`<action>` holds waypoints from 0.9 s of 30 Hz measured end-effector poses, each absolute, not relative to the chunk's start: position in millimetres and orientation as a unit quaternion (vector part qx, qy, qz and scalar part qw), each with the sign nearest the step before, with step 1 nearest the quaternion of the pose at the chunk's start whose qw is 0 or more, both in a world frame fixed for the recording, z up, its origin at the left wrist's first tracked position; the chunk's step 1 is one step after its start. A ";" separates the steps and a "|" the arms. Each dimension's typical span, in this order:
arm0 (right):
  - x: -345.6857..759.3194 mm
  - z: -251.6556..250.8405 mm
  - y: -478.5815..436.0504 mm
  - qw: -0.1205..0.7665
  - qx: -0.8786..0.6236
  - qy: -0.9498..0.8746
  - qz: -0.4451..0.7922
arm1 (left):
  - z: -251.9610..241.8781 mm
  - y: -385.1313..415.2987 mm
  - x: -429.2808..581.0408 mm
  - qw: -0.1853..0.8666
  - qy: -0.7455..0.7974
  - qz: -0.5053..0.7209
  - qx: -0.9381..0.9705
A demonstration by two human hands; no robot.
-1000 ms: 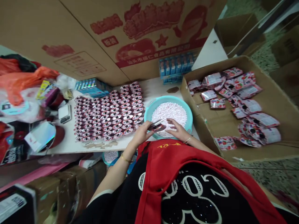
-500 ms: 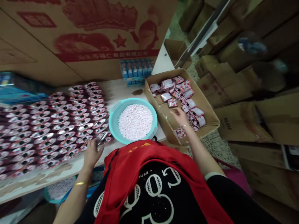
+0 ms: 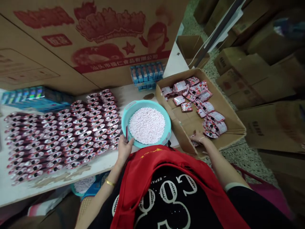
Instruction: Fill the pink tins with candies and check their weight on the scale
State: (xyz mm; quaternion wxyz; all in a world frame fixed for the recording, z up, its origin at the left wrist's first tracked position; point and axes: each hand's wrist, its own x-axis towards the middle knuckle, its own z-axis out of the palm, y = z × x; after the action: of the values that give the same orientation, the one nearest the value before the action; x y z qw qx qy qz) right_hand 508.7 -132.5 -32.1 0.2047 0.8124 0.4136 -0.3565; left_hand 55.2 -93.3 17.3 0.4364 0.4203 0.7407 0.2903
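My left hand [image 3: 124, 149] is closed on a small foil pouch [image 3: 126, 132], seen edge-on, at the left rim of the turquoise basin [image 3: 125, 117]. White candy tablets [image 3: 147, 125] fill the basin's middle. Inside the open cardboard box [image 3: 234, 124], my right hand [image 3: 197, 137] reaches low, touching a pink printed packet [image 3: 194, 143] near the box's front corner. Its fingertips are partly hidden, so their grip is unclear. More pink packets [image 3: 206, 108] lie heaped along the box's far and right sides.
Rows of upright pouches [image 3: 63, 136] with dark round openings or caps stand on the white table [image 3: 21, 194] at left. Blue display packs [image 3: 146, 76] stand behind the basin, before a large printed carton [image 3: 107, 38]. A slanted pole [image 3: 216, 31] rises behind the box; more cartons [image 3: 274, 127] are stacked at right.
My left hand has moved right with the pouch, from beside the rows to the basin's rim. My right hand has moved down to the packet at the box's front. The view has shifted left.
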 end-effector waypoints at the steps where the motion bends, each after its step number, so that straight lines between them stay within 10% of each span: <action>1: 511.7 -33.9 -131.7 0.200 0.813 0.413 -0.359 | 19.6 -87.3 52.9 0.442 0.739 0.306 0.407; 15: 513.3 -6.1 -114.7 0.093 0.783 0.472 -0.394 | 19.5 -55.8 31.4 0.299 0.777 0.119 0.541; 23: 476.3 73.8 -72.7 -0.403 0.749 0.375 -0.369 | 21.7 -31.7 4.7 0.276 0.765 -0.006 0.582; 27: 420.0 117.5 -66.7 -0.413 0.613 0.346 -0.577 | 37.2 -17.4 20.7 0.211 0.699 -0.044 0.682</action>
State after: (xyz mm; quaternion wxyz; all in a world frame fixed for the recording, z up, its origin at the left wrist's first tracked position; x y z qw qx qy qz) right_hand 420.0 -66.7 117.5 -0.4134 0.6130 0.3463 -0.5774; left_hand 20.7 -17.4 37.2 0.2108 0.6819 0.6990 -0.0441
